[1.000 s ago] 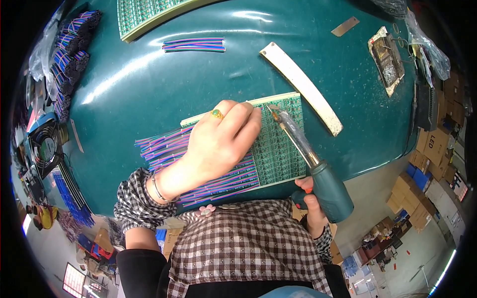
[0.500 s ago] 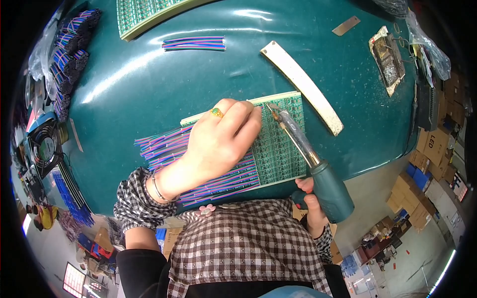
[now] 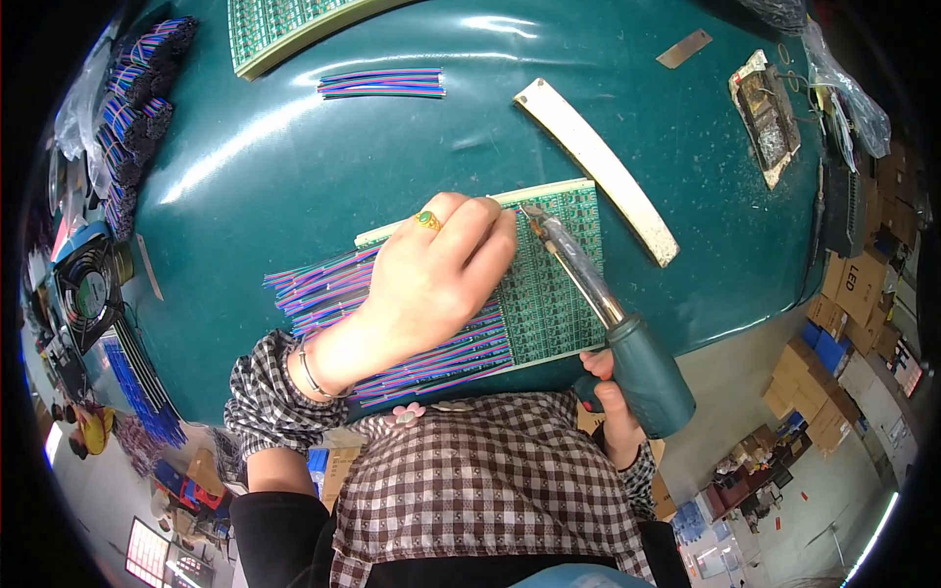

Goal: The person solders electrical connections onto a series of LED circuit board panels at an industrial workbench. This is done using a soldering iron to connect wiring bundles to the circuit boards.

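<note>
A green circuit board panel (image 3: 554, 284) lies in front of me, with rows of blue, pink and dark wires (image 3: 431, 377) sticking out to its left. Over its upper middle rests my left hand (image 3: 436, 269), fingers curled together in a pinch. Its fingertips point at the board and what they pinch is hidden. My right hand (image 3: 618, 407) grips the green handle of a soldering iron (image 3: 647, 377). The iron's tip is at the panel's upper part, just right of my left fingers.
A curved white strip (image 3: 598, 171) lies beyond the panel to the right. Farther off are a bundle of wires (image 3: 382, 83), another board stack (image 3: 294, 34), a metal plate (image 3: 683, 49) and a grimy tray (image 3: 765, 122). Wire bundles (image 3: 137, 118) and a fan (image 3: 88, 284) line the left.
The soldering iron has shifted slightly up and left, its tip a little closer to my left fingers. My left hand has stayed almost still.
</note>
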Demonstrator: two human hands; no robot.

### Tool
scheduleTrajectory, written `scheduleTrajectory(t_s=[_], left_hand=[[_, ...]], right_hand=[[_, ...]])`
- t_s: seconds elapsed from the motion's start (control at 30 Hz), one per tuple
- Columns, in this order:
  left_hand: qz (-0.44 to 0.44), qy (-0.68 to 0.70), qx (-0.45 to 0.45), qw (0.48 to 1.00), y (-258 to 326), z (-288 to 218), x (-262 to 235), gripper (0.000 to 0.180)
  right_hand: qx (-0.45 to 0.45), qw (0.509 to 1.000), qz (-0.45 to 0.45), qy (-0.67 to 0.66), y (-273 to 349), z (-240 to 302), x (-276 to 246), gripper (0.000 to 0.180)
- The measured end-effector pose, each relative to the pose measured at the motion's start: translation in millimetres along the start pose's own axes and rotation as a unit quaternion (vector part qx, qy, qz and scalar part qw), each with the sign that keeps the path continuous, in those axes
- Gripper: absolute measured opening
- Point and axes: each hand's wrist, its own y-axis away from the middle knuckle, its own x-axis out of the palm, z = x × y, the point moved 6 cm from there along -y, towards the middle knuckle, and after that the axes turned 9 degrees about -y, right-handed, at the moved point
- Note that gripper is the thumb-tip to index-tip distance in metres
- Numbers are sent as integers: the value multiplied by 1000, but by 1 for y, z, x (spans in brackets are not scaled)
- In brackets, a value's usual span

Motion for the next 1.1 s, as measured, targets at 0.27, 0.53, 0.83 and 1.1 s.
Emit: scheduleTrajectory(t_s=[0.27,0.53,0.83,1.1], left_hand=[[-2,-4,-1,1000,-1,1,1,31],[-6,-3,0,1000,-1,1,3,32],[0,-7,-2,1000,0,0,4,32],[-4,-7,0,1000,1,1,4,32]], right_hand=[[3,1000,-2,0,-2,-2,1,59],[-52,995,16,80,-3,4,-2,54],[-46,994,19,93,-4,6,1,53],[-9,999,1,36,-4,4,3,56]])
